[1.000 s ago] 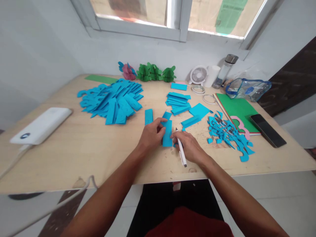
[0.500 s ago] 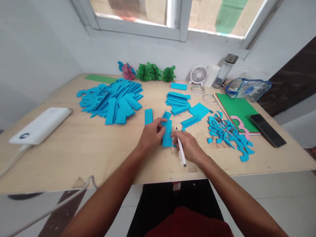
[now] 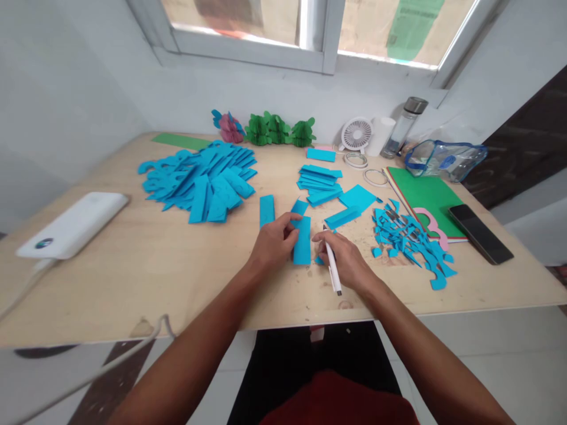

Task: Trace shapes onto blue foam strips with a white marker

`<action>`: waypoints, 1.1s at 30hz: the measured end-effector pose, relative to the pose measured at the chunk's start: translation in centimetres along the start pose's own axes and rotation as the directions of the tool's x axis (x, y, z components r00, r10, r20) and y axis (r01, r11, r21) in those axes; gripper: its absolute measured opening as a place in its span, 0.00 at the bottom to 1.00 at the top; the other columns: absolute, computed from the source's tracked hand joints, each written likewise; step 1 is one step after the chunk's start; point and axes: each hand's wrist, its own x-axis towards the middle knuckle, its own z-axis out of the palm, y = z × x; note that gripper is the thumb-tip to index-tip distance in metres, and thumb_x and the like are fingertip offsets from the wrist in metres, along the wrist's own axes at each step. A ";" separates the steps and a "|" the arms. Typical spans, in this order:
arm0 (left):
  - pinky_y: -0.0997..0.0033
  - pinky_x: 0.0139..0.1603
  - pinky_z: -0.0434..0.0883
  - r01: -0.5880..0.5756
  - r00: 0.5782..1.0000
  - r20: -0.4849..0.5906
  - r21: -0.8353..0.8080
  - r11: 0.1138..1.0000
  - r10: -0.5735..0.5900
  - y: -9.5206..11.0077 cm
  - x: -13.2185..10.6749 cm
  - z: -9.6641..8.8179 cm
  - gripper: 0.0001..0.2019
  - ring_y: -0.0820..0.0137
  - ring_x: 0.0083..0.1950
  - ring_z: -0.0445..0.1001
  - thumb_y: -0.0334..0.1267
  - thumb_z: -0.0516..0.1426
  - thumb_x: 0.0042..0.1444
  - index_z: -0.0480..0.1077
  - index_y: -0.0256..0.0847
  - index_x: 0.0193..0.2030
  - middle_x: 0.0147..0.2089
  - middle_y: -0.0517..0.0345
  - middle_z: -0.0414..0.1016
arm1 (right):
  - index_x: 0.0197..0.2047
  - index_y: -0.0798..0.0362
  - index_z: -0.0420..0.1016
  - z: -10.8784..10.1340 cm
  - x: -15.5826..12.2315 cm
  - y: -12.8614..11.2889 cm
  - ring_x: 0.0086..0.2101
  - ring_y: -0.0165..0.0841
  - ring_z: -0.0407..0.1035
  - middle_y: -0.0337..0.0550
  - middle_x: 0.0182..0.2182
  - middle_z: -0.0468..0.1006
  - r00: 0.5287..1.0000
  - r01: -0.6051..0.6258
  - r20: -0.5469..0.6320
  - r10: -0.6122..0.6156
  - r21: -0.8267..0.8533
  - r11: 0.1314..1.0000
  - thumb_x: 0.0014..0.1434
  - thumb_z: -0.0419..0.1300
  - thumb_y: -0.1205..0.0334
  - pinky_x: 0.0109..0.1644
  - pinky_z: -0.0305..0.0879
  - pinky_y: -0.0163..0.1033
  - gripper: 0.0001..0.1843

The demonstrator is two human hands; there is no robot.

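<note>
A folded-looking strip of blue paper (image 3: 302, 247) lies upright in front of me, with my left hand (image 3: 275, 242) closed at its upper left edge, thumb and index finger on it. Just right of the strip, my right hand (image 3: 349, 261) grips a white pen (image 3: 333, 268), dark at both ends, with one end pointing toward the window. Another blue strip (image 3: 266, 211) sits beyond my left hand. Part of a further blue piece (image 3: 300, 206) shows past my left fingertips. A small blue scrap is partly hidden near my right fingers.
Left stands a big heap of blue cut paper (image 3: 212, 180); folded blue strips (image 3: 319, 183) lie ahead. Blue scraps (image 3: 405, 233), a phone (image 3: 481, 233) and green sheets (image 3: 436, 200) are right. A power bank (image 3: 75, 224) is left. A fan (image 3: 356, 134) and bottle (image 3: 403, 127) stand behind.
My right hand has moved slightly right with the pen, away from the strip. The blue strip and my left hand have shifted a little to the right.
</note>
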 end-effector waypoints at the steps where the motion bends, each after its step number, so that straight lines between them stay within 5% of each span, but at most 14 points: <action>1: 0.72 0.34 0.69 -0.004 1.000 -0.004 -0.001 1.000 0.004 0.0 0.0 0.0 0.16 0.70 0.29 0.71 0.36 0.52 0.54 0.73 0.41 0.49 0.28 0.62 0.74 | 0.49 0.47 0.71 0.0 0.0 0.1 0.39 0.36 0.71 0.40 0.35 0.77 1.000 0.011 0.000 -0.011 0.001 1.000 0.55 0.54 0.76 0.45 0.66 0.40 0.21; 15: 0.72 0.33 0.68 -0.009 1.000 0.002 0.004 1.000 0.009 0.0 0.0 0.0 0.16 0.70 0.29 0.71 0.36 0.51 0.54 0.73 0.40 0.48 0.28 0.62 0.74 | 0.48 0.49 0.71 0.2 0.1 0.0 0.40 0.38 0.70 0.42 0.35 0.77 0.995 0.080 0.071 -0.072 -0.123 0.989 0.57 0.55 0.76 0.46 0.64 0.41 0.19; 25: 0.74 0.30 0.66 -0.019 0.999 0.033 0.010 1.000 0.019 0.0 -0.2 0.7 0.16 0.71 0.28 0.71 0.36 0.52 0.55 0.74 0.41 0.48 0.28 0.62 0.75 | 0.46 0.47 0.71 -1.0 0.1 -0.5 0.32 0.32 0.67 0.37 0.32 0.73 0.997 -0.079 0.024 0.076 0.143 0.987 0.56 0.53 0.72 0.39 0.63 0.37 0.17; 33: 0.74 0.34 0.70 -0.047 0.993 0.104 -0.037 0.998 0.050 -0.4 -0.3 1.4 0.13 0.69 0.32 0.77 0.42 0.54 0.59 0.74 0.43 0.48 0.31 0.61 0.80 | 0.47 0.45 0.73 -0.4 0.9 -1.7 0.34 0.33 0.67 0.36 0.31 0.72 0.997 0.014 0.078 -0.029 0.183 0.983 0.56 0.54 0.75 0.41 0.63 0.38 0.19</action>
